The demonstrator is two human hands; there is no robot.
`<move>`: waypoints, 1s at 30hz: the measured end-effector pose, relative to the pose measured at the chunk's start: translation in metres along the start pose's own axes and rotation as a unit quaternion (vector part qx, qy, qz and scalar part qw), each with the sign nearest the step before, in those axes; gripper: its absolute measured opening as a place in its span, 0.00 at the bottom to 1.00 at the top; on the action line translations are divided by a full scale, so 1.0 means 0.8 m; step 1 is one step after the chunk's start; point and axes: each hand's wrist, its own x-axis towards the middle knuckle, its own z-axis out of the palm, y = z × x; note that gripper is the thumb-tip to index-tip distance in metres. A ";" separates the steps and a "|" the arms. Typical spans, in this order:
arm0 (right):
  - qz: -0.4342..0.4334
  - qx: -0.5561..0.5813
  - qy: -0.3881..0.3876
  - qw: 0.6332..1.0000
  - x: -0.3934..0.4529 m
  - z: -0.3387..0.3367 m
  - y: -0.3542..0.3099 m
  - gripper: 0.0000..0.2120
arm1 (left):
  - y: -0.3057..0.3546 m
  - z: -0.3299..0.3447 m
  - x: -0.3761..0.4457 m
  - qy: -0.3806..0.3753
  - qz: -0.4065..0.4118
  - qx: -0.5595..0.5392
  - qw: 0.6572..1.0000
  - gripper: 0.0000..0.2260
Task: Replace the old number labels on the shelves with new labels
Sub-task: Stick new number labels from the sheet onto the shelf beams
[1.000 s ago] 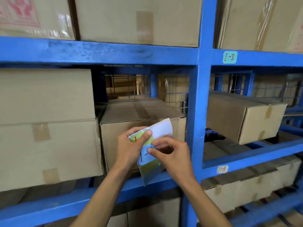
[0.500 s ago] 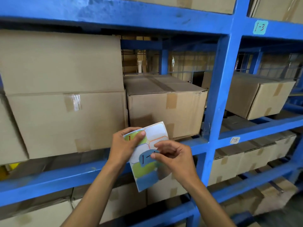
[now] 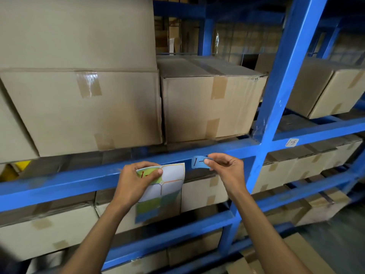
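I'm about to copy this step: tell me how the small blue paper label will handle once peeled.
The small blue paper label, pinched by the right hand, curls at its free end, so it is probably thin and floppy. It looks very light. Being a sticker, it may cling to fingers or fold onto itself.

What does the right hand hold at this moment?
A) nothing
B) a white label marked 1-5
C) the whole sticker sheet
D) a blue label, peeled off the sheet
D: the right hand pinches a blue label in front of the blue shelf beam, while the left hand holds the sticker sheet.
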 end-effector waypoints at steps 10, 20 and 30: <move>-0.031 -0.045 -0.029 0.998 0.016 0.027 0.048 0.08 | -0.023 -0.011 -0.017 0.006 -0.036 0.007 0.999 0.01; -0.056 -0.031 0.018 0.998 0.020 0.038 0.074 0.06 | -0.020 0.002 -0.004 -0.004 -0.042 -0.001 0.999 0.02; -0.077 -0.035 0.040 0.996 0.020 0.042 0.079 0.07 | -0.023 0.011 0.004 -0.007 -0.053 0.000 0.999 0.02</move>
